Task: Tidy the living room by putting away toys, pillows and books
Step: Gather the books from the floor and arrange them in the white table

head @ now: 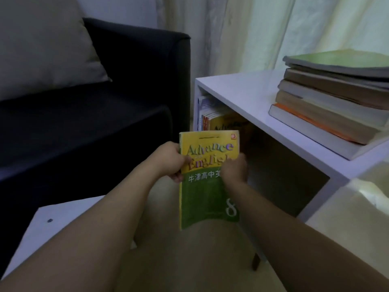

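A yellow and green English textbook (207, 186) is held upright in the middle of the view, just in front of the open compartment of a white shelf unit (248, 95). My left hand (171, 161) grips its left edge, thumb on the cover. My right hand (233, 170) grips its right edge. Inside the compartment several books (212, 116) stand at the left side, one with a matching yellow cover. The right part of the compartment is dark and holds nothing visible.
A stack of several books (332, 106) lies on top of the shelf unit at the right. A dark sofa (117, 98) with a beige pillow (42, 47) is at the left. A white table (52, 224) corner sits lower left. Curtains (252, 32) hang behind.
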Motion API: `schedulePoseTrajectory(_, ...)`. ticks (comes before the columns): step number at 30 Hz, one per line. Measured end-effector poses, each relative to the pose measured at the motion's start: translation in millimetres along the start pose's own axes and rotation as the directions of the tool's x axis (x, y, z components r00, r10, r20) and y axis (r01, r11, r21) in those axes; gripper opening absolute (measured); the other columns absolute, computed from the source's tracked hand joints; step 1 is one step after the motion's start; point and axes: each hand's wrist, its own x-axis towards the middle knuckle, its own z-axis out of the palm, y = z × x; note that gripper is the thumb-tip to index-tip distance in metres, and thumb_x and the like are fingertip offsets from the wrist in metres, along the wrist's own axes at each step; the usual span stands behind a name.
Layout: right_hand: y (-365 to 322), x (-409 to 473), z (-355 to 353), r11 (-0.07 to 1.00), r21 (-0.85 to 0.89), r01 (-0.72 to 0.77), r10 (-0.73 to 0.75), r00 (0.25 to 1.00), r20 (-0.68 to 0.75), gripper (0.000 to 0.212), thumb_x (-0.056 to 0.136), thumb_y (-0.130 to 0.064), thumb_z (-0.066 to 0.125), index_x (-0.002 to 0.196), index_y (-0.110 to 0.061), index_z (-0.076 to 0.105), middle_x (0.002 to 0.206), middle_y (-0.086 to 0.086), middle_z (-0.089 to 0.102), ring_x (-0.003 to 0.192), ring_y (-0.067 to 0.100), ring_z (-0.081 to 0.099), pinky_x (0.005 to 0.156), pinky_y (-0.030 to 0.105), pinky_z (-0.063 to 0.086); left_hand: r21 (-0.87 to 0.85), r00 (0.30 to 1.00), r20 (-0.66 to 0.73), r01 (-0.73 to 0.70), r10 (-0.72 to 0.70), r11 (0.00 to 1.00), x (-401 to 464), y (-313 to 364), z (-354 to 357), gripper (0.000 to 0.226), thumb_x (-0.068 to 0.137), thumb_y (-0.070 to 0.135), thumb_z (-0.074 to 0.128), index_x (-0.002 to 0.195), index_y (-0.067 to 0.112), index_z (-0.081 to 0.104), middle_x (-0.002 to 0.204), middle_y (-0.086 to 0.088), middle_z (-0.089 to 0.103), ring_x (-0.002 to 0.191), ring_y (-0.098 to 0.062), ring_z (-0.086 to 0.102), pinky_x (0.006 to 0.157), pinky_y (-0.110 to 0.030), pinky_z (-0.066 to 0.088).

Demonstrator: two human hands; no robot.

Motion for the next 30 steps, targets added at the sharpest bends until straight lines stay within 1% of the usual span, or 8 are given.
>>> schedulePoseTrajectory(6, 5, 76, 0, 0.972, 0.207, -0.109, 0.154, 0.963, -0.219, 0.064, 0.097, -0.03, 0.048, 0.151, -0.013, 0.019, 0.152, 0.016, 0.025, 0.14, 0.032, 0.028, 0.11, 0.042, 0.033, -0.024, 0.987, -0.078, -0.144, 0.142, 0.989, 69, 42, 51, 0.017, 0.096, 0.028, 0.057, 0.106, 0.015, 0.062, 0.091, -0.005, 0.07, 0.073, -0.019, 0.071, 0.065, -0.032, 0.061)
schedulePoseTrajectory(11, 29, 120, 31, 0.853, 0.44, -0.283, 0.275, 0.958, 0.083, 0.05, 0.1, -0.037, 0.043, 0.146, -0.016, 0.035, 0.147, 0.007, 0.041, 0.132, 0.022, 0.043, 0.09, 0.025, 0.037, -0.042, 0.964, -0.206, -0.178, 0.166, 0.983, 118, 45, 76, 0.021, 0.093, 0.036, 0.059, 0.105, 0.018, 0.06, 0.097, -0.004, 0.066, 0.085, -0.022, 0.068, 0.075, -0.043, 0.06)
schedulePoseTrajectory(14, 44, 123, 53, 0.731, 0.572, -0.373, 0.322, 0.927, 0.193, 0.048, 0.104, -0.033, 0.03, 0.146, -0.009, 0.034, 0.147, 0.012, 0.042, 0.133, 0.026, 0.044, 0.089, 0.023, 0.038, 0.202, 0.957, -0.228, -0.134, 0.179, 0.97, 131, 29, 82, 0.024, 0.091, 0.035, 0.062, 0.109, 0.019, 0.058, 0.102, -0.003, 0.066, 0.088, -0.019, 0.066, 0.075, -0.041, 0.059)
schedulePoseTrajectory(16, 47, 122, 65, 0.509, 0.688, -0.518, 0.378, 0.852, 0.362, 0.051, 0.102, -0.038, 0.034, 0.147, -0.012, 0.033, 0.148, 0.015, 0.04, 0.135, 0.031, 0.039, 0.097, 0.032, 0.036, 0.434, 0.886, -0.314, -0.185, 0.34, 0.882, 133, 20, 84, 0.034, 0.088, 0.033, 0.065, 0.116, 0.018, 0.052, 0.111, -0.002, 0.06, 0.095, -0.018, 0.061, 0.077, -0.038, 0.058)
schedulePoseTrajectory(18, 48, 124, 79, 0.366, 0.728, -0.58, 0.366, 0.809, 0.46, 0.056, 0.098, -0.044, 0.043, 0.145, -0.017, 0.035, 0.142, 0.014, 0.044, 0.131, 0.036, 0.042, 0.094, 0.042, 0.038, 0.604, 0.731, -0.397, -0.247, 0.555, 0.758, 132, 13, 80, 0.051, 0.084, 0.032, 0.069, 0.124, 0.015, 0.044, 0.122, -0.007, 0.048, 0.106, -0.022, 0.051, 0.085, -0.038, 0.053)
schedulePoseTrajectory(21, 55, 141, 107, 0.413, 0.731, -0.544, 0.361, 0.834, 0.418, 0.063, 0.088, -0.054, 0.052, 0.142, -0.024, 0.04, 0.14, 0.013, 0.049, 0.122, 0.037, 0.051, 0.094, 0.046, 0.043, 0.703, 0.587, -0.391, -0.307, 0.709, 0.642, 141, 8, 70, 0.08, 0.079, 0.035, 0.072, 0.143, 0.015, 0.029, 0.145, -0.014, 0.033, 0.134, -0.033, 0.034, 0.108, -0.047, 0.038)
schedulePoseTrajectory(24, 58, 153, 116, 0.444, 0.721, -0.532, 0.386, 0.839, 0.382, 0.062, 0.087, -0.053, 0.053, 0.141, -0.026, 0.044, 0.14, 0.012, 0.05, 0.123, 0.036, 0.051, 0.102, 0.05, 0.041, 0.742, 0.584, -0.311, -0.343, 0.749, 0.576, 154, 5, 67, 0.069, 0.089, 0.036, 0.059, 0.147, 0.013, 0.031, 0.151, -0.01, 0.035, 0.142, -0.029, 0.027, 0.117, -0.048, 0.024)
schedulePoseTrajectory(30, 55, 156, 119, 0.494, 0.775, -0.396, 0.419, 0.889, 0.187, 0.064, 0.086, -0.047, 0.054, 0.144, -0.026, 0.038, 0.142, 0.011, 0.049, 0.123, 0.033, 0.052, 0.097, 0.044, 0.044, 0.736, 0.573, -0.341, -0.331, 0.746, 0.591, 165, -1, 66, 0.058, 0.092, 0.039, 0.051, 0.144, 0.014, 0.038, 0.146, -0.007, 0.042, 0.136, -0.029, 0.037, 0.115, -0.051, 0.027)
